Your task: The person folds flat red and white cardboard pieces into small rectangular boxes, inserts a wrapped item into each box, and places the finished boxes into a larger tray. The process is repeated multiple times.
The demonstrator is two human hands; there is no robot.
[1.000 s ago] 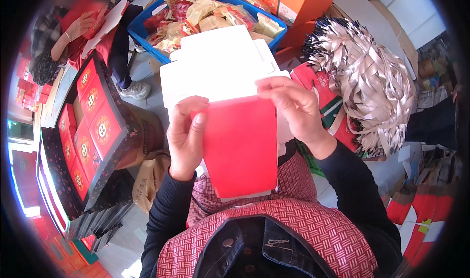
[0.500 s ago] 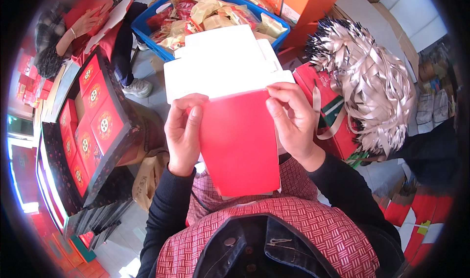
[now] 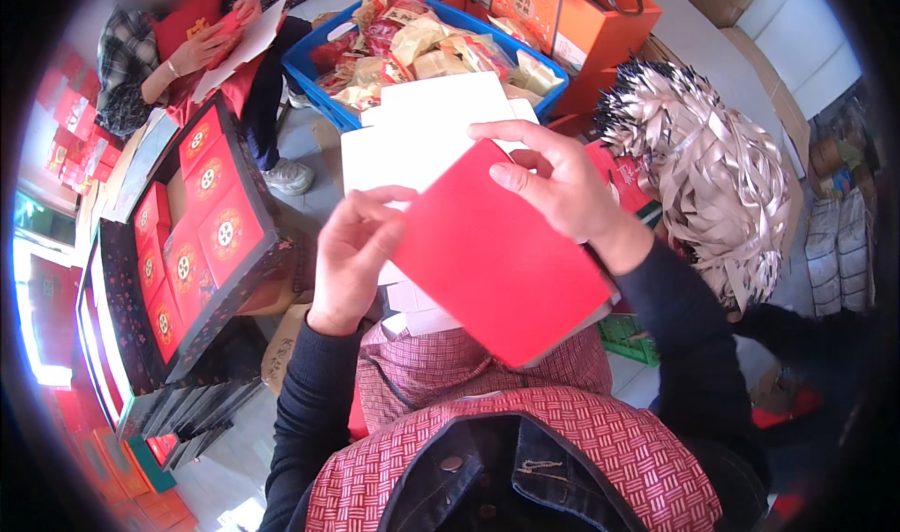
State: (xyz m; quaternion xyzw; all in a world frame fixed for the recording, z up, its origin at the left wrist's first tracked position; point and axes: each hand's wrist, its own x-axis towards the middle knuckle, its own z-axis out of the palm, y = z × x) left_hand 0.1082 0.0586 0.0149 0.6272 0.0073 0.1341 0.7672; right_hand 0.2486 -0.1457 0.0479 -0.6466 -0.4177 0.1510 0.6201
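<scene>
A flat red rectangular card (image 3: pixel 506 260) is tilted over my lap, one corner pointing up and one down towards me. My right hand (image 3: pixel 567 190) grips its upper corner, thumb on the face. At its left corner my left hand (image 3: pixel 356 255) pinches the edge between thumb and fingers. Greyish layers show along the card's lower right edge; what lies behind it is hidden. White cardboard pieces (image 3: pixel 427 105) are stacked under and beyond it, partly covered by the card and my hands.
Beyond the stack stands a blue crate (image 3: pixel 323 110) of wrapped packets. A heap of beige ribbons (image 3: pixel 722 185) lies to the right, orange boxes (image 3: pixel 600 40) behind. On the left is a dark case (image 3: pixel 248 269) holding red boxes (image 3: pixel 225 232). Another person (image 3: pixel 131 82) sits far left.
The red card has turned from upright to diagonal, its lower end swinging right. My right hand has shifted its hold around the upper corner. The view has moved slightly.
</scene>
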